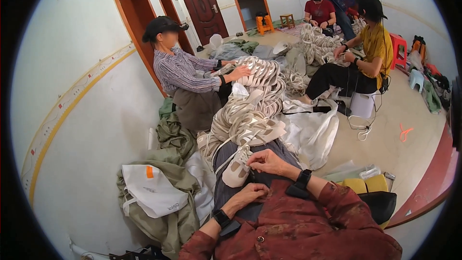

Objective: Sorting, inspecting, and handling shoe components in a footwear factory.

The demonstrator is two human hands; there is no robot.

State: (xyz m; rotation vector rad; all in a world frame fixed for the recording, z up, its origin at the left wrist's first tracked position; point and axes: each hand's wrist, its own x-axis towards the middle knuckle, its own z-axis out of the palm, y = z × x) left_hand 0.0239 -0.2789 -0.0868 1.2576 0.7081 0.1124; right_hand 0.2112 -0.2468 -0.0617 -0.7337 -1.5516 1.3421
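Observation:
A beige and white shoe upper (236,169) with pale laces lies on my lap, its rounded toe toward me. My right hand (269,162) is closed in a pinch at the upper's right side, close to the laces; what sits between the fingertips is too small to make out. Lower down, my left hand (252,195) rests over my lap with curled fingers, and whatever they hold is hidden. Beyond my knees a long pile of similar laced shoe uppers (260,101) stretches away, its near end touching the upper on my lap.
On the left, a person in a striped shirt (183,70) touches the pile. Another in yellow (378,43) sits at right. A white bag (154,190) lies on green cloth at my left; white sheeting (313,135) and yellow blocks (370,184) lie to my right.

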